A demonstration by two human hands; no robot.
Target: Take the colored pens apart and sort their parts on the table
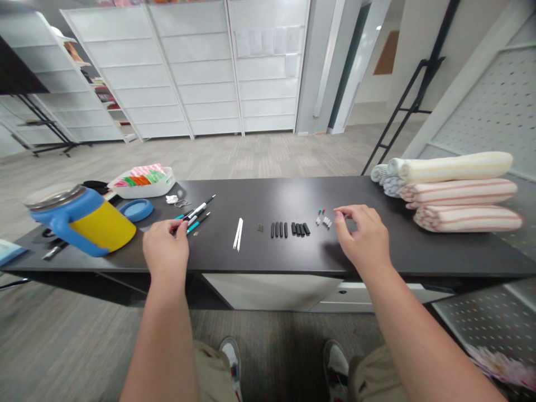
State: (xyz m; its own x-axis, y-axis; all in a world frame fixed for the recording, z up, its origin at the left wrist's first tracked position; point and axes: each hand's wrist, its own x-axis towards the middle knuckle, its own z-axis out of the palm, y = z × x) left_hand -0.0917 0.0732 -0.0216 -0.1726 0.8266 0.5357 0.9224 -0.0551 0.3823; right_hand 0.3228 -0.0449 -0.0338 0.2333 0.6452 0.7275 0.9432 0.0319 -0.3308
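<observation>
My left hand point(166, 250) rests on the black table point(268, 254) with its fingers closed on a pen point(179, 225) at the near end of a small bunch of pens point(199, 215). My right hand point(363, 237) hovers over the table's right half, thumb and forefinger pinched on a small red-tipped piece point(336, 211), beside several tiny pen parts point(323, 219). Between the hands lie white thin refill tubes point(238, 234), a small dark piece point(260, 227) and a row of several black pen caps and sleeves point(290, 229).
A yellow jug with blue handle and lid rim point(79, 220) lies at the table's left, next to a blue lid point(136, 210) and a white tray of coloured items point(142, 181). Rolled striped towels point(456, 190) are stacked at the right. White shelving stands behind.
</observation>
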